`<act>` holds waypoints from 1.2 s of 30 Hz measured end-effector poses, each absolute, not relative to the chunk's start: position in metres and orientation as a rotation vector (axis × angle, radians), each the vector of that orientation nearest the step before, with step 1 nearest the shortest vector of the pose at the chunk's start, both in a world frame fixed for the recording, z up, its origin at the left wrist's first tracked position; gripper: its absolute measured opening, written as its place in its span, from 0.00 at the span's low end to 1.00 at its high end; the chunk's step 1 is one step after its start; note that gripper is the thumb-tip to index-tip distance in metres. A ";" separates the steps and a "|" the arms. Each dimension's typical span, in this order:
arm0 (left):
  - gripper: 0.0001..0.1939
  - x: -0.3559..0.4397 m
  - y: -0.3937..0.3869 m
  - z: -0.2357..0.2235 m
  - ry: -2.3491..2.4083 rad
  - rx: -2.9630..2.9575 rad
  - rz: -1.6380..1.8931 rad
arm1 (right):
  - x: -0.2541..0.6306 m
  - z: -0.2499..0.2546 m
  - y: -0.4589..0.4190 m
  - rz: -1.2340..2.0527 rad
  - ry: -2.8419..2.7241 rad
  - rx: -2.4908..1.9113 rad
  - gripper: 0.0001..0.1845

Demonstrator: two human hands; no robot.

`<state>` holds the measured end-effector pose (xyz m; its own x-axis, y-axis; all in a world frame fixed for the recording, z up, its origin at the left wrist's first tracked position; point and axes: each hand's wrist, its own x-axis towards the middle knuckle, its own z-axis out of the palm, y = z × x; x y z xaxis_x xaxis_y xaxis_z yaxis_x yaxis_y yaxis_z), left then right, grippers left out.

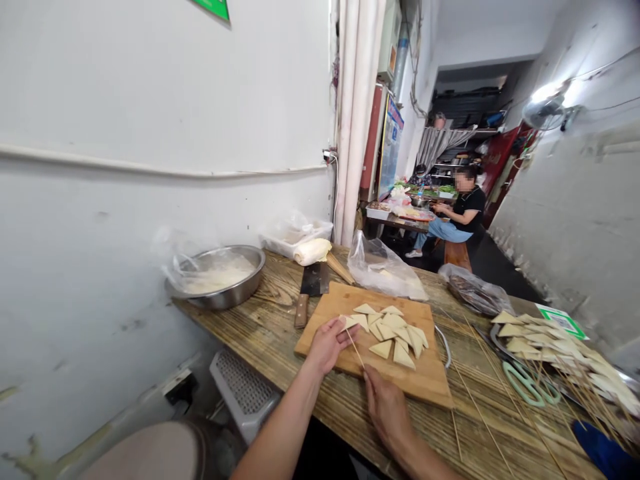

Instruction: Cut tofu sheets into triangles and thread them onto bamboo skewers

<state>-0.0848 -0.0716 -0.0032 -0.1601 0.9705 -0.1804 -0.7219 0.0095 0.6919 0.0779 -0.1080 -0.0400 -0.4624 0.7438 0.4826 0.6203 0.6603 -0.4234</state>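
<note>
Over the left part of a wooden cutting board (430, 390), my left hand (327, 343) pinches a pale tofu triangle (349, 323). My right hand (387, 403) grips a thin wooden skewer (356, 350) near the board's front edge. The skewer's far end meets the triangle at my left fingers; how deep it goes in, I cannot tell. Several loose tofu triangles (395, 321) lie overlapping on the board, just right of my left hand.
A cleaver (314, 280) lies behind the board. A steel bowl (250, 270) stands at the left by the wall. To the right are loose skewers (480, 393), green-handled scissors (525, 385) and a tray piled with skewered triangles (550, 343). Another person (465, 207) sits farther back.
</note>
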 end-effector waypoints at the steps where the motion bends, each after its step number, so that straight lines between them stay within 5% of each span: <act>1: 0.08 -0.083 -0.073 -0.003 0.783 0.408 1.562 | 0.078 -0.040 -0.108 0.248 -2.218 -1.045 0.25; 21: 0.09 -0.060 -0.084 0.014 0.782 0.419 1.498 | 0.080 -0.038 -0.110 0.257 -2.188 -1.084 0.22; 36: 0.22 -0.021 -0.108 0.012 0.961 0.765 1.384 | 0.096 -0.016 -0.097 0.278 -2.018 -1.170 0.22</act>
